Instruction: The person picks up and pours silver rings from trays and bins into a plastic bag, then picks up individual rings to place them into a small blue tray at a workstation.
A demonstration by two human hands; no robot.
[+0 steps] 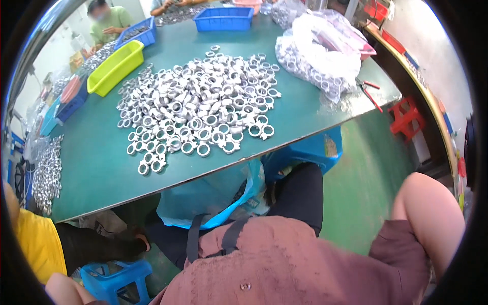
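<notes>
Neither of my hands is in view; only my bare right arm (432, 218) at the right edge and part of my left arm (68, 291) at the lower left show. In front of me, a large loose heap of silver metal ring clamps (203, 96) with small lugs covers the middle of the green table (101, 185). A light-blue plastic bag (190, 201) hangs open below the table edge, between my legs. Dark contents show inside it, too unclear to name.
A yellow-green bin (116, 68), blue bins (222, 19), a clear bag of rings (325, 66) and red-handled pliers (371, 94) lie on the table. Blue stools (119, 279) and a red stool (406, 119) stand around. Co-workers (109, 23) sit far left and near left.
</notes>
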